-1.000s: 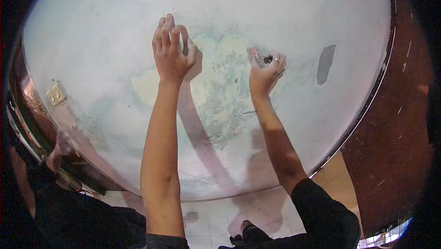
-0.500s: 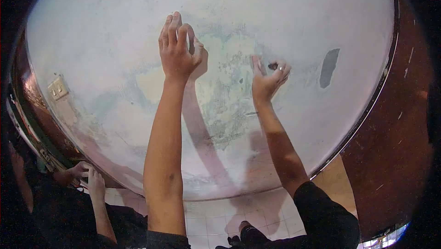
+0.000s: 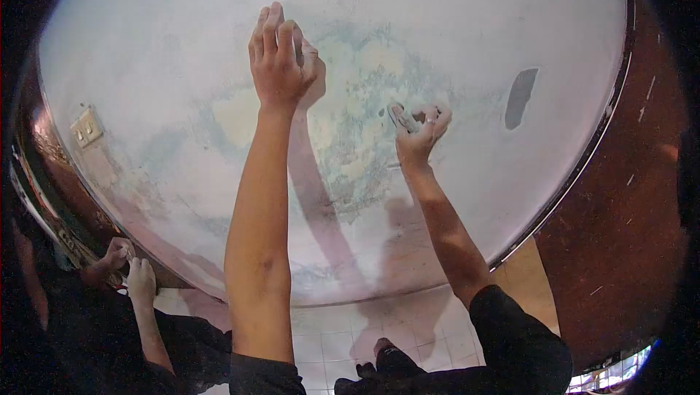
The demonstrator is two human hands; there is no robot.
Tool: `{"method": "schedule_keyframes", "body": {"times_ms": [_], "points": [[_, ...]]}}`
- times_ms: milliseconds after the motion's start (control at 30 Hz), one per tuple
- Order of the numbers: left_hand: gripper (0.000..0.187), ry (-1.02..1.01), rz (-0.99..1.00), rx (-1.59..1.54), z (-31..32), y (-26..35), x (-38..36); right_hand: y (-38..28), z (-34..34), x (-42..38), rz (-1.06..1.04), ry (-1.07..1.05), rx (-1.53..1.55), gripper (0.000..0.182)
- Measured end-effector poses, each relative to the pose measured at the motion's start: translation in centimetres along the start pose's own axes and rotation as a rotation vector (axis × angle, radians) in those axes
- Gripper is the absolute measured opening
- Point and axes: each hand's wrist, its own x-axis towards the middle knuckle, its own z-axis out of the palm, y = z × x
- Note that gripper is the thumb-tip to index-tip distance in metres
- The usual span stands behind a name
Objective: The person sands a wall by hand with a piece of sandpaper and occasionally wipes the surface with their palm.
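My left hand (image 3: 278, 63) rests against a pale, patchy wall (image 3: 467, 16), its fingers pointing up and slightly bent, the thumb held out to the right. Nothing shows between its fingers. Lower and to the right, my right hand (image 3: 421, 131) is curled at the wall around a small greyish thing, too hidden to name, beside the green and yellowish worn patches. A ring shows on one of its fingers.
A double switch plate (image 3: 87, 128) is on the wall's left side, a dark grey patch (image 3: 520, 99) on its right. Brown surface (image 3: 620, 227) lies beyond the right edge. Another person's hands (image 3: 131, 271) meet at lower left. Light floor tiles (image 3: 321, 344) lie below.
My right hand has moved down the wall, its fingers more curled. My left hand appears slightly higher in view. The other person's hands have shifted a little left and up.
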Motion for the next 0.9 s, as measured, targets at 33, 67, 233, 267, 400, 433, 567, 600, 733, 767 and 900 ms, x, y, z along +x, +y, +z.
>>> {"method": "schedule_keyframes", "body": {"times_ms": [33, 67, 233, 267, 400, 433, 567, 600, 733, 767, 900], "points": [[0.027, 0.014, 0.003, 0.0, 0.0, 0.1, 0.0, 0.2, 0.1, 0.4, -0.006, -0.024, -0.03, 0.045], [0.026, 0.01, 0.002, 0.0, -0.1, 0.1, 0.0, -0.2, -0.1, 1.1, -0.011, -0.047, -0.059, 0.044], [0.025, 0.023, 0.015, -0.033, 0.0, -0.5, 0.0, -1.5, 0.3, 3.6, -0.054, -0.029, -0.05, 0.044], [0.025, 0.035, 0.007, -0.049, -0.1, -0.5, 0.0, -1.8, 0.3, 3.9, -0.053, -0.04, -0.054, 0.042], [0.025, 0.082, -0.01, -0.022, -0.2, -0.4, 0.1, -1.4, 0.9, 3.5, -0.132, -0.03, -0.153, 0.036], [0.025, 0.101, -0.016, 0.004, -0.3, -0.3, 0.3, -0.8, 1.4, 3.1, -0.182, -0.013, -0.204, 0.035], [0.034, 0.163, -0.115, 0.015, -0.1, -0.8, 0.3, -1.8, 1.2, 2.8, -0.19, -0.008, -0.178, 0.035], [0.036, 0.137, -0.123, 0.014, -0.2, -0.8, 0.2, -1.7, 1.4, 2.5, -0.163, -0.031, -0.206, 0.035], [0.033, 0.133, -0.146, -0.011, -0.2, -0.8, 0.1, -1.5, 0.9, 2.7, -0.144, -0.079, -0.193, 0.036], [0.032, 0.127, -0.144, 0.0, -0.2, -0.8, 0.1, -1.9, 0.7, 2.9, -0.11, -0.083, -0.157, 0.036], [0.031, 0.115, -0.125, 0.05, -0.1, -0.8, 0.3, -3.6, -0.7, 5.3, -0.011, -0.038, -0.007, 0.023]]}}
